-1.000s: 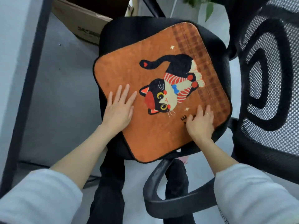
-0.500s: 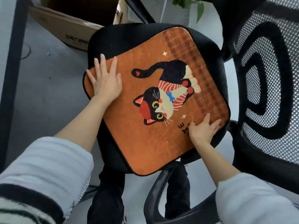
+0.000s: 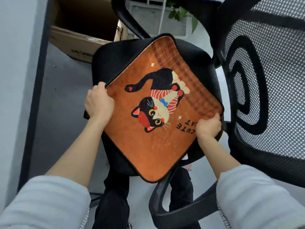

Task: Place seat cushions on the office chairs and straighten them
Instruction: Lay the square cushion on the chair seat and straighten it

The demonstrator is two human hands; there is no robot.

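While gripped by both hands [image 3: 99, 103] [image 3: 208, 126], cushion [image 3: 148, 146] askew.

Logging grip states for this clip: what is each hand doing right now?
Left hand: closed, gripping the left corner of the cushion.
Right hand: closed, gripping the cushion's right corner.

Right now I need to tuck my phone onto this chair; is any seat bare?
Only a black strip of seat between the cat cushion and cardboard box. Cushion corners are crowded by the left hand and right hand.
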